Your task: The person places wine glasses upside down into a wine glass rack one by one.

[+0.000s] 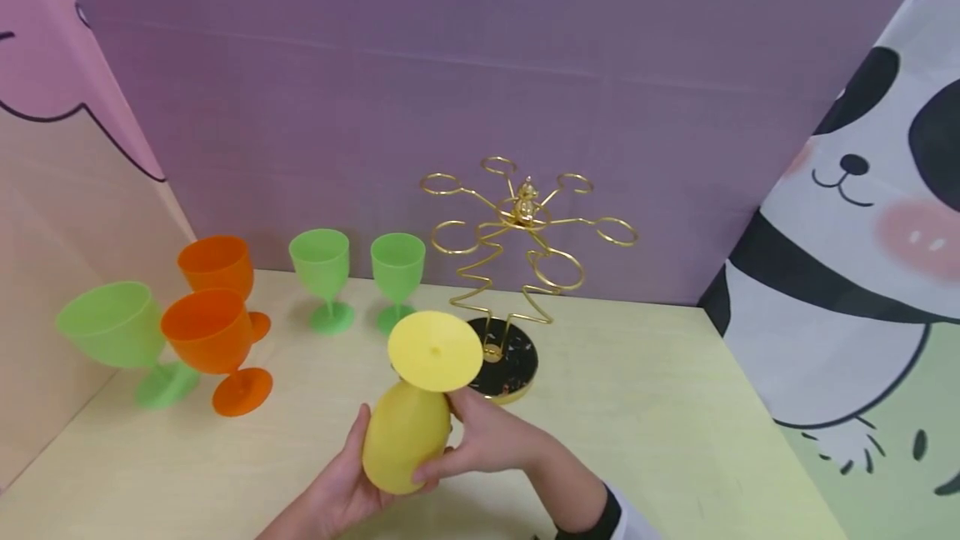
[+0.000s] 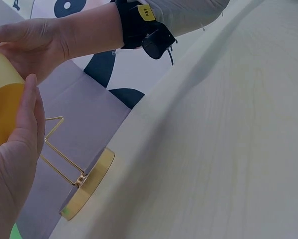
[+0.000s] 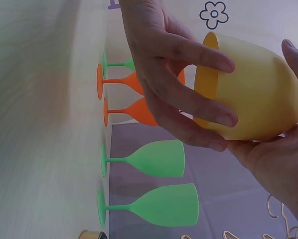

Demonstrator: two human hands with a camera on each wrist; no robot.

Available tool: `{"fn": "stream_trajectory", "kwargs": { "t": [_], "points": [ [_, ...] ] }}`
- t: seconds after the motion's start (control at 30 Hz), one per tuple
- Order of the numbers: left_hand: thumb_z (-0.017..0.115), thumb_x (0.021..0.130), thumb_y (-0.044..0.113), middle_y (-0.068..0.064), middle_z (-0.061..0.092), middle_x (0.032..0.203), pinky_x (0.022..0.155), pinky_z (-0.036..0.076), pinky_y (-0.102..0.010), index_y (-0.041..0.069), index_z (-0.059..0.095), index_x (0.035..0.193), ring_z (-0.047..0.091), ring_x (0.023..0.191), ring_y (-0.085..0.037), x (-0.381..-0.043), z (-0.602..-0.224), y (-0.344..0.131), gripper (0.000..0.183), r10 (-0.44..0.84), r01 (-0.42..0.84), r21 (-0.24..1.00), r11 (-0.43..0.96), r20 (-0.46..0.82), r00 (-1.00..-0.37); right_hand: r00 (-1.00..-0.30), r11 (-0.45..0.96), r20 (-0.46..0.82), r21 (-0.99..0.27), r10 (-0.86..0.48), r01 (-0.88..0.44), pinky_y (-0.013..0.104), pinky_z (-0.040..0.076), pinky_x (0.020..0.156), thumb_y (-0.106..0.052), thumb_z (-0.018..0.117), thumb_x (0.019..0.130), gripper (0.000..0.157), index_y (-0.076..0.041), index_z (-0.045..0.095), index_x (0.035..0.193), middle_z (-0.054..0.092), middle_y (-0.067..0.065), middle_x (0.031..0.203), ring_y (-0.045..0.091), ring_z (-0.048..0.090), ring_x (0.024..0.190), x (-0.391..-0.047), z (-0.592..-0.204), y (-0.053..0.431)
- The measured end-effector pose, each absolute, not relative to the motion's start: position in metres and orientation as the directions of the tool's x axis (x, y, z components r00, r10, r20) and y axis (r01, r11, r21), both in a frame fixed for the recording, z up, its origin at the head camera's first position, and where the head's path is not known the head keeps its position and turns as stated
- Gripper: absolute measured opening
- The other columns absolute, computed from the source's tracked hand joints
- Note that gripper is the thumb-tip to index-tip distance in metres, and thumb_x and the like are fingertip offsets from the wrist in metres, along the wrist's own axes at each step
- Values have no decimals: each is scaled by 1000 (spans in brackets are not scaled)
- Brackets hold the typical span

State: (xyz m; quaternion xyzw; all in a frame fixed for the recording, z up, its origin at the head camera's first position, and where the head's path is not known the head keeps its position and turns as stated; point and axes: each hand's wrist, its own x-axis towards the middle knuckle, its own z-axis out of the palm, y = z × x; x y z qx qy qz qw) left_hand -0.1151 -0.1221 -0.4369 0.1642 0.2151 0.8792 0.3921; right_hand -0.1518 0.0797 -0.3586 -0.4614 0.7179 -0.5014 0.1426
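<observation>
A yellow plastic goblet (image 1: pixel 408 444) is tilted upside down between both hands, its round foot raised toward the head camera. My left hand (image 1: pixel 347 477) cups the bowl from the left and below; in the right wrist view, that left hand (image 3: pixel 171 82) has its fingers spread along the rim. From the other side my right hand (image 1: pixel 495 436) grips the bowl, thumb low on it and fingers up near the stem. The right wrist view shows the goblet's bowl (image 3: pixel 258 89) side-on, and the left wrist view its open mouth (image 2: pixel 4 117).
Behind the hands stands a gold wire glass rack (image 1: pixel 525 215) with ring arms on a round black base (image 1: pixel 513 361). To the left, upright on the pale table (image 1: pixel 637 423), are green goblets (image 1: pixel 321 261) and orange goblets (image 1: pixel 210 332). A purple backdrop (image 1: pixel 450 65) rises behind.
</observation>
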Motion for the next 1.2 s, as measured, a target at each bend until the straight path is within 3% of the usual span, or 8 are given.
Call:
{"fn": "stream_trajectory", "kwargs": {
  "t": [0.3, 0.6, 0.93, 1.2],
  "points": [
    [23, 87, 67, -10, 49, 127, 104, 34, -45, 26, 48, 122, 45, 118, -27, -114, -433, -120, 60, 713, -624, 497, -603, -16, -701, -534, 78, 271, -837, -801, -542, 35, 36, 103, -16, 78, 68, 87, -22, 25, 137, 45, 3, 129, 14, 44, 117, -154, -356, 79],
    [17, 86, 67, -7, 51, 125, 104, 35, -42, 27, 55, 119, 46, 117, -24, -116, -434, -118, 64, 729, -628, 469, -622, 52, -683, -555, 57, 294, -847, -778, -529, 36, 36, 104, -15, 78, 70, 83, -22, 29, 136, 44, 4, 134, 16, 45, 117, -155, -355, 77],
    [20, 85, 69, -7, 50, 124, 105, 33, -42, 29, 56, 116, 46, 117, -24, -117, -429, -114, 63, 719, -638, 458, -619, 4, -695, -618, 59, 331, -850, -713, -523, 36, 36, 103, -16, 81, 64, 84, -25, 35, 134, 50, -2, 129, 16, 47, 116, -156, -356, 76],
    [22, 85, 70, -7, 49, 124, 106, 32, -43, 28, 55, 116, 45, 118, -25, -118, -427, -111, 61, 717, -642, 449, -622, -3, -697, -630, 63, 346, -844, -696, -533, 36, 38, 102, -17, 82, 64, 81, -23, 37, 132, 51, -2, 126, 16, 48, 114, -158, -356, 77]
  ]
}}
